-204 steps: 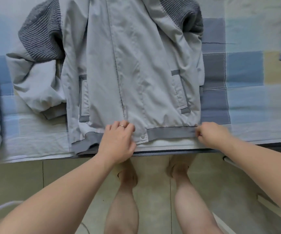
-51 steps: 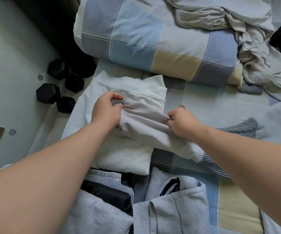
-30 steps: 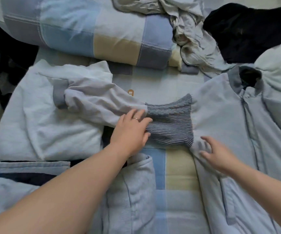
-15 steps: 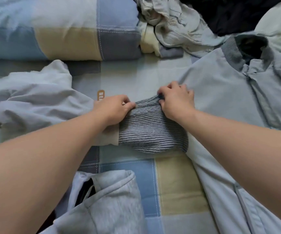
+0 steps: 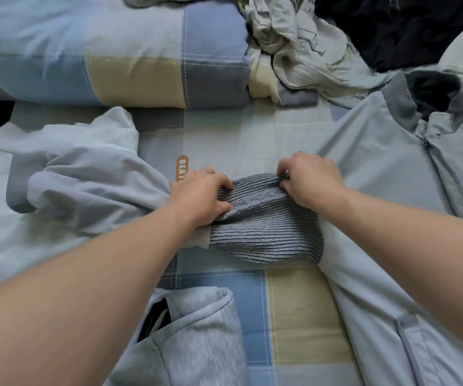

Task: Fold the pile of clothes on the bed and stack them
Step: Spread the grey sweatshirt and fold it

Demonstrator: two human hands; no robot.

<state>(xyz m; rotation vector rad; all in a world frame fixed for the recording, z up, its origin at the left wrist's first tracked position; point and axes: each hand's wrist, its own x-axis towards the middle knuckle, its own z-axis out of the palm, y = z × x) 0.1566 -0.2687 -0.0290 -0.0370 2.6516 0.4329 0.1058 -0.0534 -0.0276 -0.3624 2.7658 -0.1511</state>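
A light grey zip jacket (image 5: 386, 174) lies spread on the checked bedsheet (image 5: 294, 310), its collar toward the upper right. Its sleeve stretches left, with a dark grey ribbed knit panel (image 5: 263, 232) at the shoulder and a pale lower part (image 5: 91, 190) bunched at the left. My left hand (image 5: 202, 196) grips the left end of the knit panel's upper edge. My right hand (image 5: 311, 182) pinches the same edge at its right end, where it meets the jacket body.
A folded checked quilt (image 5: 130, 59) lies along the top. Crumpled beige clothing (image 5: 288, 43) and a black garment (image 5: 397, 26) sit at the upper right. A folded grey hoodie (image 5: 191, 338) lies at the bottom, near my left forearm.
Both hands have closed tighter on the knit panel's upper edge and raised it into a fold. The view has come closer.
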